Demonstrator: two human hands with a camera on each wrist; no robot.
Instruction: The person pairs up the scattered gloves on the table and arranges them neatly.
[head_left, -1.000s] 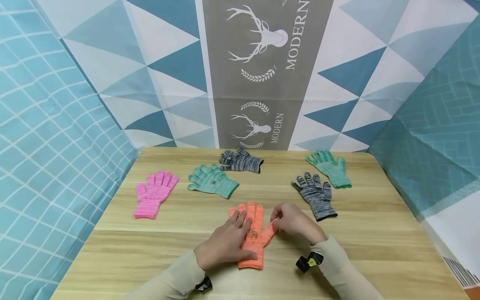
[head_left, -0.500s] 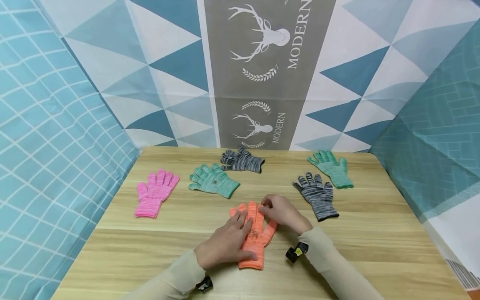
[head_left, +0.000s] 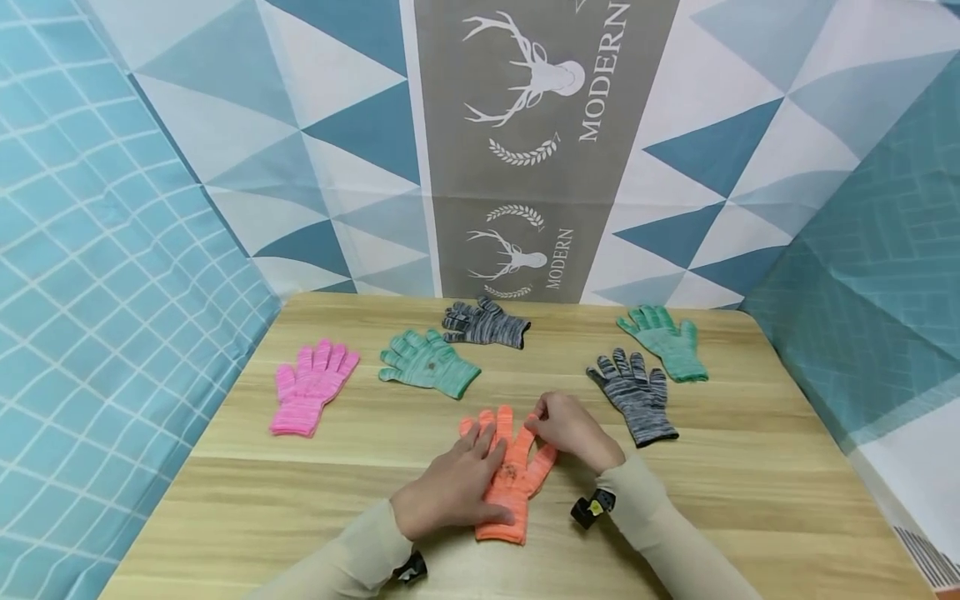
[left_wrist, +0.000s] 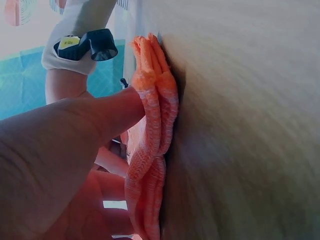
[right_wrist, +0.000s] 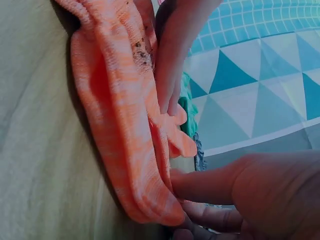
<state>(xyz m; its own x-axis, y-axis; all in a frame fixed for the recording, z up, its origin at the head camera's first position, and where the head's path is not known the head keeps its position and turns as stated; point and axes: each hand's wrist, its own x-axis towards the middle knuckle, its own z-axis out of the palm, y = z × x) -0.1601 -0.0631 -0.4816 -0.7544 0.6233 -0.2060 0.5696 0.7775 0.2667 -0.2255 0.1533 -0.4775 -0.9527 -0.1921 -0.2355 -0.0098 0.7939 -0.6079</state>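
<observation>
An orange knit glove (head_left: 516,493) lies palm-up on the wooden table, fingers pointing away, with a dark stain on its palm. My left hand (head_left: 448,490) rests on its left side, fingers straight and spread over it, thumb near the cuff. With thumb and fingertips my right hand (head_left: 568,427) pinches the tip of the glove finger beside the glove's thumb. In the left wrist view the cuff (left_wrist: 150,130) shows thick, doubled layers edge-on, under my left thumb. The right wrist view shows the glove's thumb (right_wrist: 135,165) close by, my right fingers beyond it.
On the table (head_left: 300,517) lie a pink glove (head_left: 311,390) at left, a green glove (head_left: 429,363) and a grey-black glove (head_left: 486,323) at back centre, and another grey-black glove (head_left: 636,397) and green glove (head_left: 666,342) at right. Patterned cloth walls (head_left: 360,150) stand behind and beside.
My right hand has left the glove's thumb, moved up-left to the neighbouring finger, and drawn that finger's tip slightly right. My left hand has stayed in place.
</observation>
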